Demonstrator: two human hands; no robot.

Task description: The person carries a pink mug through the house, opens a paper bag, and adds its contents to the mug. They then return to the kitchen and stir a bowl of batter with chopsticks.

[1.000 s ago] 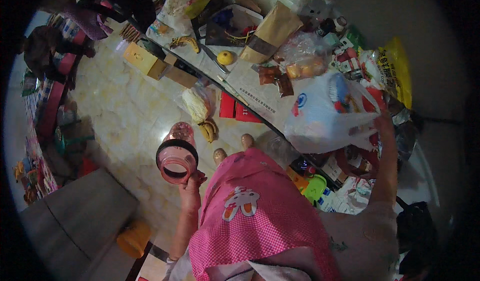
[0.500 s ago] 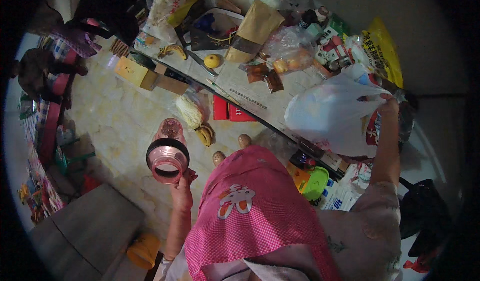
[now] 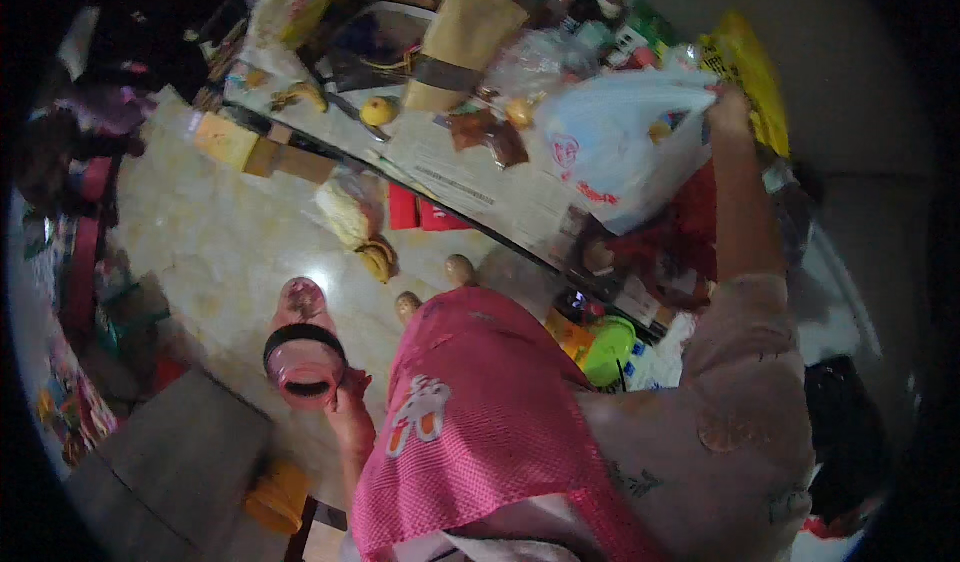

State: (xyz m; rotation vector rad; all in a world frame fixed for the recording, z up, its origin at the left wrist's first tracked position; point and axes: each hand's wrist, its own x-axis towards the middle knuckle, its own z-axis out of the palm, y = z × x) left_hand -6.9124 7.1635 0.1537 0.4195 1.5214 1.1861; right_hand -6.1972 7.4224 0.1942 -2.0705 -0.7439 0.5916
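Note:
My left hand [image 3: 350, 407] is closed on a pink see-through water bottle [image 3: 304, 307] with a black band round it. The bottle's wide mouth faces up at me uncovered, and something dark shows through near its bottom. Far to the right, my right hand [image 3: 729, 112] grips the top of a white plastic bag [image 3: 605, 147] with red print. The bag bulges with contents I cannot make out and hangs at the right end of the table [image 3: 450, 177], over dark red things partly hidden by it.
On the table are a brown paper bag [image 3: 465, 37], a yellow fruit [image 3: 379, 112], a knife, brown packets [image 3: 487, 137] and a yellow bag [image 3: 745, 72]. Cardboard boxes [image 3: 235, 142], a bagged cabbage-like vegetable [image 3: 347, 212] and bananas [image 3: 376, 259] stand on the floor. A green tub [image 3: 608, 350] is beside me.
My right hand has raised the white bag and moved it away from me, baring dark red things beneath. The bottle stays in my left hand. The whole view has shifted slightly.

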